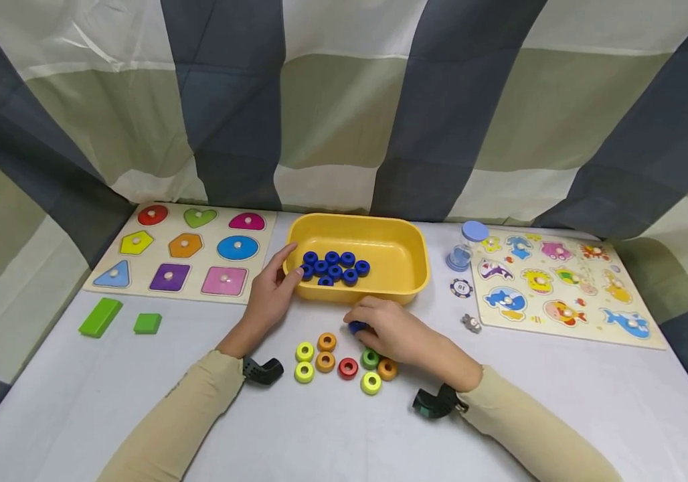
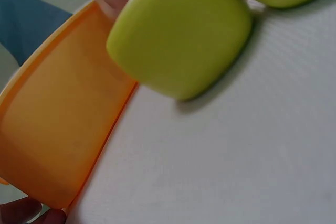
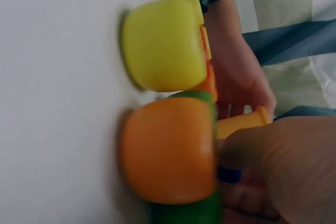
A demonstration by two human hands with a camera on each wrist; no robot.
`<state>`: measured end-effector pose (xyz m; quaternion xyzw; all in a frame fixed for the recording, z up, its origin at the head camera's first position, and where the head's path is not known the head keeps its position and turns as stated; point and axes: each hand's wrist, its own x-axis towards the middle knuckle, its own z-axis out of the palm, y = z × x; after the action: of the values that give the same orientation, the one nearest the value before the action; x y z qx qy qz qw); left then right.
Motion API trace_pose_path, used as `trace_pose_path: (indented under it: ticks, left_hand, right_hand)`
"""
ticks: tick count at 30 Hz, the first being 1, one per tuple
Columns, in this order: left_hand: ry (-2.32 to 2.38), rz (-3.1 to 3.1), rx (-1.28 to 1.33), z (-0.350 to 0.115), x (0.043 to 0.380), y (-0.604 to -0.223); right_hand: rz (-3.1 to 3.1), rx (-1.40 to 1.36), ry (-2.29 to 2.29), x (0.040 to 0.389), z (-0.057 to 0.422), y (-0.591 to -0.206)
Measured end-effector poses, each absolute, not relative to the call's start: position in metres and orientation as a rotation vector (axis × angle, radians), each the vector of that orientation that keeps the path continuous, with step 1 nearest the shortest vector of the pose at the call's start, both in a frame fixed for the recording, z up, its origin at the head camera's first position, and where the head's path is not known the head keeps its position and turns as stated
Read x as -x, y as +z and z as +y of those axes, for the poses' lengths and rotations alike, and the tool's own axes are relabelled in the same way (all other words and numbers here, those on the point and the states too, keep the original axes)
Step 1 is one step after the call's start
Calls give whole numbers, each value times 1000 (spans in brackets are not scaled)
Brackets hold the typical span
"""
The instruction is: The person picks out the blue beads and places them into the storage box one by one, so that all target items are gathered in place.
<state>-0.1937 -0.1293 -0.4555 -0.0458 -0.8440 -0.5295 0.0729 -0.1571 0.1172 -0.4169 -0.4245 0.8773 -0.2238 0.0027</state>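
My left hand point(image 1: 268, 291) holds the left end of a yellow plastic tray point(image 1: 392, 254), thumb at the rim beside several blue ring beads point(image 1: 350, 281) lying inside. In front of the tray, my right hand point(image 1: 395, 331) pinches another blue ring bead point(image 1: 356, 327), partly hidden by the fingers; the right wrist view shows a sliver of this blue bead point(image 3: 229, 175) below the thumb. Close under that hand lie a green bead point(image 1: 371, 365), a red bead point(image 1: 341, 369), orange beads point(image 1: 326, 369) and yellow beads point(image 1: 304, 379).
A shape puzzle board point(image 1: 196, 288) lies at the left, with two green blocks point(image 1: 100, 317) before it. At the right are a sea-animal puzzle board point(image 1: 519, 321), a small sand timer point(image 1: 460, 258), a poker chip point(image 1: 461, 288) and a small grey figure point(image 1: 471, 324). A checked curtain point(image 1: 344, 114) hangs behind.
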Motion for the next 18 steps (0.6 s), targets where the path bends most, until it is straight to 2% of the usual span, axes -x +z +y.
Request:
trace_pose_path:
  ticks: [7,10,15,18]
  left_hand:
    - [-1600,-2537,129,-128,194,-455]
    - [-1597,-2536,113,-127,195,-455]
    - [-1585,-2534,114,-129,193,-454]
    - [-1587,-2528,126,-129,193,-453]
  right_hand:
    - [2816,1517,-935,173,120,-389]
    - [2955,1345,-917,195,124,-383]
    - [3019,869,-563,237,128,-389]
    - [2922,768,-459,252,127,-395]
